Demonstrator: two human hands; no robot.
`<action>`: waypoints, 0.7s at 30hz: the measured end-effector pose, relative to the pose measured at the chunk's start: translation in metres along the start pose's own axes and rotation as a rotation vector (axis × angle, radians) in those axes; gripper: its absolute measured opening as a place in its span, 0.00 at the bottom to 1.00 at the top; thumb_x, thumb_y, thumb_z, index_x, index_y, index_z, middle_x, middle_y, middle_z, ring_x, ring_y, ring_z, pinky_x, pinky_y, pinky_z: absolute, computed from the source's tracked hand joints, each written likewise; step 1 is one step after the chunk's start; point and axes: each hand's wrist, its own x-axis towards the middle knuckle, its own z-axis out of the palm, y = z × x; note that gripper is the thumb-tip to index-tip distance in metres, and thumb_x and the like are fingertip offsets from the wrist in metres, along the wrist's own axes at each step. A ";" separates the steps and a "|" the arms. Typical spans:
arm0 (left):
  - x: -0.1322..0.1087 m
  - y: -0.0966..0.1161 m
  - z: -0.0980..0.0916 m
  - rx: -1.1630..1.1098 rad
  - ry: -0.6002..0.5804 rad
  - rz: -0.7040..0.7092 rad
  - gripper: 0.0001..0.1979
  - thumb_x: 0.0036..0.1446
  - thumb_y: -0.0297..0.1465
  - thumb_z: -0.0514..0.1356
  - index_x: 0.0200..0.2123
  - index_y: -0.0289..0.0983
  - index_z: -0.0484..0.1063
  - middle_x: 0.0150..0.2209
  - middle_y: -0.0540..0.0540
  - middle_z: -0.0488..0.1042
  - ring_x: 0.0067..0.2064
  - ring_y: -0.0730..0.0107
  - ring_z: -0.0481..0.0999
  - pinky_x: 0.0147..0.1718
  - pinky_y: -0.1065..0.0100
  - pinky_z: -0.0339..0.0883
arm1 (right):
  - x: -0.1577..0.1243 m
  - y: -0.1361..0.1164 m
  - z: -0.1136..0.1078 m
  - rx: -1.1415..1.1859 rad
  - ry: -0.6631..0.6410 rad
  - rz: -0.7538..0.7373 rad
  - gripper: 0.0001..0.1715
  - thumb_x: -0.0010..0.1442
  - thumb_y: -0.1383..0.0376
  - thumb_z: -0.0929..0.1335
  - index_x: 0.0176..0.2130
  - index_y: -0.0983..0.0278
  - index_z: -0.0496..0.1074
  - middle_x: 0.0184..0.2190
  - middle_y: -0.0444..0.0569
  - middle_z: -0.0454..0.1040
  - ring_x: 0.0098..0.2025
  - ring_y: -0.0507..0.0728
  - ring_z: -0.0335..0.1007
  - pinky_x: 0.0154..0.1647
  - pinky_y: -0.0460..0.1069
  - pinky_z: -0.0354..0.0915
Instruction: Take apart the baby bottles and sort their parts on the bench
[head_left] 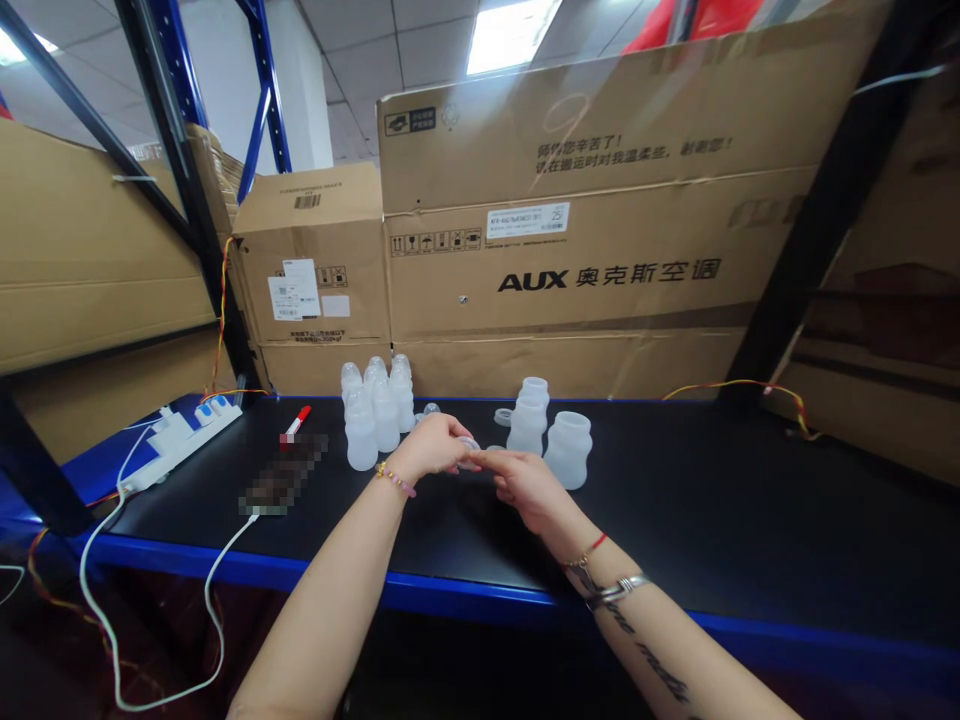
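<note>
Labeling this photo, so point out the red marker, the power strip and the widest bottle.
Red marker (pixel 301 415): head view, on its red cap.
Power strip (pixel 180 447): head view, on its white casing.
Widest bottle (pixel 568 455): head view, on its frosted body.

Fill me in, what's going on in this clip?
A person has both hands together above a black workbench. The fingers of the right hand meet the left hand around a small translucent piece, though its exact shape is hard to tell. Frosted plastic bottles stand upright in a cluster to the left of the hands, and more stand to the right. A red marker lies on the bench, with cardboard boxes behind.
</note>
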 end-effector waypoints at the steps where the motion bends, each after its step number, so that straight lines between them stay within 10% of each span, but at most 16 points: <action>1: 0.000 -0.001 0.000 0.023 0.004 0.003 0.05 0.50 0.25 0.61 0.32 0.32 0.76 0.29 0.43 0.81 0.30 0.70 0.79 0.23 0.76 0.65 | 0.000 0.000 0.000 -0.010 0.005 0.000 0.19 0.41 0.55 0.78 0.22 0.67 0.73 0.11 0.35 0.54 0.17 0.45 0.39 0.18 0.46 0.38; 16: 0.000 -0.003 -0.005 -0.106 -0.077 0.004 0.04 0.55 0.24 0.60 0.34 0.33 0.75 0.31 0.44 0.81 0.35 0.70 0.81 0.28 0.75 0.71 | -0.007 -0.006 0.006 -0.103 0.145 -0.091 0.18 0.43 0.54 0.76 0.20 0.66 0.76 0.11 0.42 0.62 0.20 0.50 0.56 0.22 0.48 0.48; 21: 0.007 -0.014 -0.001 0.134 0.101 0.002 0.09 0.44 0.22 0.62 0.33 0.33 0.75 0.24 0.48 0.76 0.25 0.71 0.76 0.22 0.74 0.66 | 0.000 -0.003 0.003 0.024 0.234 -0.098 0.11 0.41 0.61 0.75 0.23 0.67 0.77 0.20 0.47 0.73 0.18 0.46 0.50 0.18 0.48 0.45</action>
